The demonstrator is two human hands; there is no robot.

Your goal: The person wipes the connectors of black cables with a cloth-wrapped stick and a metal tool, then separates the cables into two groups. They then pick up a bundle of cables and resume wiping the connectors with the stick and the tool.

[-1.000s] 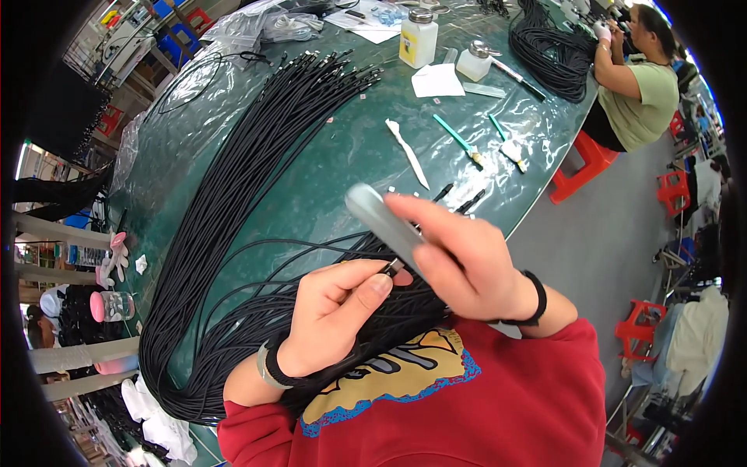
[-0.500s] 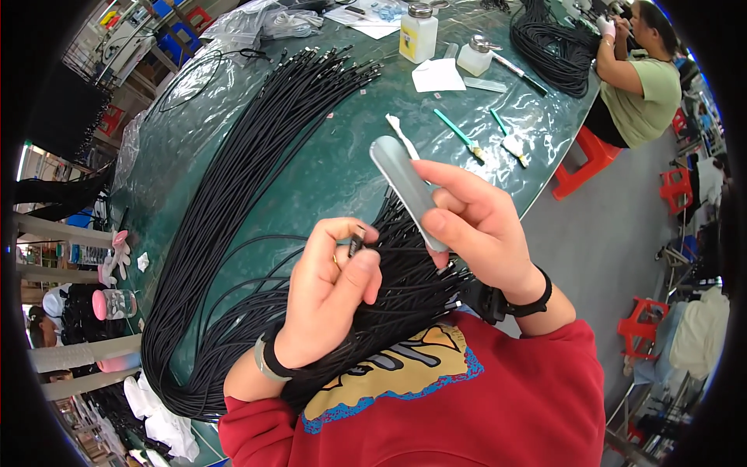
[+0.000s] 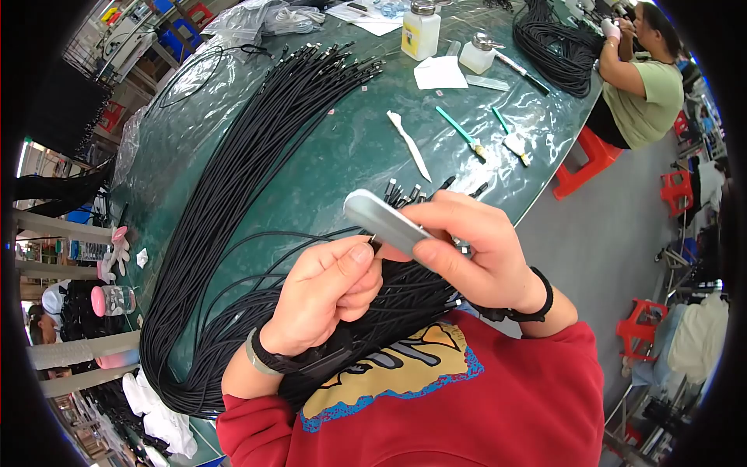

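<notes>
My left hand (image 3: 323, 292) is closed in a pinch on the plug end (image 3: 375, 244) of a black cable, and the plug's tip points up past the thumb. In my right hand (image 3: 478, 253) is a flat grey strip with a rounded end (image 3: 381, 221), which looks like a nail file. Thumb and fingers grip its lower part, and its middle lies over or against the plug; I cannot tell if they touch. Beneath both hands lie many black cables (image 3: 405, 288) with metal plugs. Their large bundle (image 3: 226, 179) curves up the left of the green table.
A square bottle (image 3: 420, 35), a smaller bottle (image 3: 477, 56), a white cloth (image 3: 440, 73) and a black marker (image 3: 523, 74) stand or lie farther back. A white twisted strip (image 3: 410, 145) and two green-handled brushes (image 3: 461, 132) lie nearer. At right, a person (image 3: 646, 86) sits on a red stool (image 3: 580, 167).
My right hand has brought the grey strip down and left, tilting it flatter, to the plug. My left hand has turned and closed more tightly around the plug.
</notes>
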